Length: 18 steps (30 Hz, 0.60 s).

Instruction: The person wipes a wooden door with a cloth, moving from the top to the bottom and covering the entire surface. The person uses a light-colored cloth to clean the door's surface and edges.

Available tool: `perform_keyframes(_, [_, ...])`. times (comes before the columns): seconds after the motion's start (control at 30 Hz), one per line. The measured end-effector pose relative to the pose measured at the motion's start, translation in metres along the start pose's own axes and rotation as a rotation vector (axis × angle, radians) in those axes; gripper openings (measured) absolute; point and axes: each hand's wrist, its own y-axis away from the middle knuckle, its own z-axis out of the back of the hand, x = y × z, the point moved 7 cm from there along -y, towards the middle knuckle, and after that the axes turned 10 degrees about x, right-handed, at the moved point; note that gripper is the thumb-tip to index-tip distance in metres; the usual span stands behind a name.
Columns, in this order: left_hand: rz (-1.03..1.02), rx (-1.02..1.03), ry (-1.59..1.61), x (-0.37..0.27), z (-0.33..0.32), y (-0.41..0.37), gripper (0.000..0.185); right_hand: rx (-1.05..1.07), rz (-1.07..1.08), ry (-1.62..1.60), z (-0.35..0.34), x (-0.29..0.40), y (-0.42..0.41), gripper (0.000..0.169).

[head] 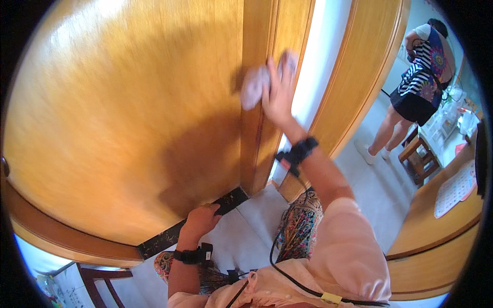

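Observation:
With spread fingers, my right hand (279, 98) presses a pale pinkish cloth (255, 86) against the wooden door frame (257, 154). Parts of the cloth stick out on both sides of the fingers, and hand and cloth are slightly blurred. A flat wooden door (127, 115) fills the view to the left, with the shadow of my arm on it. Lower down, my left hand (202, 221) hangs loosely curled over the dark marble threshold (231, 201). No object shows in it, but its palm and some fingers are hidden.
A second wooden frame (346, 84) borders a bright gap on the right. Beyond it a person (423, 77) stands near a cluttered table (439, 134) and a wooden stool (418, 158). A wooden cabinet (420, 227) is at lower right, a dark chair (96, 281) at lower left. A black cable (271, 250) crosses my body.

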Motion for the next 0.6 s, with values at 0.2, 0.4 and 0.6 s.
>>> perform_keyframes(0.2, [-0.101,-0.010,0.006,-0.010,-0.006,-0.006,0.033,-0.382,0.451,0.294,0.087,0.055,-0.193,0.036])
perform_keyframes(0.4, [0.005,-0.011,-0.022,0.002,-0.001,-0.006,0.028,0.555,0.183,0.659,0.012,0.033,-0.194,0.026])
perform_keyframes(0.6, [-0.011,-0.059,-0.024,0.014,0.003,-0.003,0.026,0.713,0.702,0.399,-0.083,0.041,0.058,0.017])
